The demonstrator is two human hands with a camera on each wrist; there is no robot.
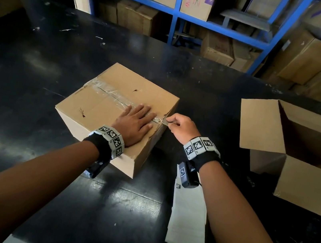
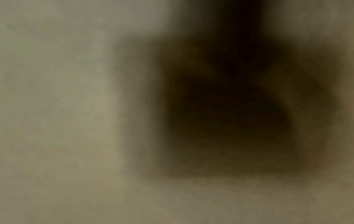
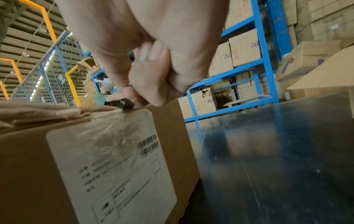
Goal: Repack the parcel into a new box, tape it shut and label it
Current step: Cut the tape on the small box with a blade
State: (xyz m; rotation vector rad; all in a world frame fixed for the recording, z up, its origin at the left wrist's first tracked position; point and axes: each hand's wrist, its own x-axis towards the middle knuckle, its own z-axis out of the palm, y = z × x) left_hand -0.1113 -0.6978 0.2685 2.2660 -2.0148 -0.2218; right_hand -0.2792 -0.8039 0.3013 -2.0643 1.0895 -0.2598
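Note:
A sealed cardboard parcel [image 1: 102, 110] sits mid-table, with clear tape [image 1: 109, 92] along its top seam. My left hand [image 1: 134, 121] lies flat on its top near the right edge, fingers straight. At that edge my right hand [image 1: 171, 122] pinches a small dark cutter [image 3: 127, 104], whose tip touches the tape end. A white shipping label [image 3: 114, 166] with barcodes covers the parcel's side facing my right wrist. The new box [image 1: 296, 163] stands open and looks empty on the right. The left wrist view is a brown blur.
A stack of white paper sheets [image 1: 188, 220] lies on the black table [image 1: 35, 80] under my right forearm. Blue shelving [image 1: 176, 14] full of cartons runs behind the table. A person in green [image 3: 101, 97] works far off.

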